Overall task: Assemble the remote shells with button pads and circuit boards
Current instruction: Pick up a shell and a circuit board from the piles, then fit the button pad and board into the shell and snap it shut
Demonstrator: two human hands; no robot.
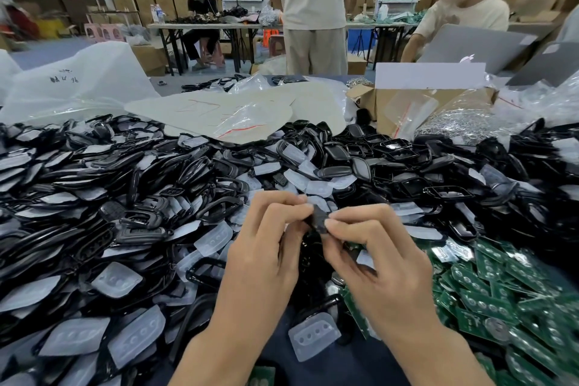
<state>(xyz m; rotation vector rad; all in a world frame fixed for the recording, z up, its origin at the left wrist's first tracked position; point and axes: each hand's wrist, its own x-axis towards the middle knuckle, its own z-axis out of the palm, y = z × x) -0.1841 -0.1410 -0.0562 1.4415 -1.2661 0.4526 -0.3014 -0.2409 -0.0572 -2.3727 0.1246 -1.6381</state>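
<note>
your left hand [266, 247] and right hand [376, 257] both pinch one black shell [317, 219]; heaps of shells [94, 197], button pads [314, 338] and circuit boards [507, 285] remain, so you're probably early.

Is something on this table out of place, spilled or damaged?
Nothing looks damaged. One green circuit board lies alone at the near edge, apart from the circuit board pile on the right. Black shells and clear button pads are mixed in one loose heap.

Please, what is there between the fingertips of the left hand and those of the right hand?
In the head view, a small black part sits there; the left hand and the right hand both pinch it.
</note>
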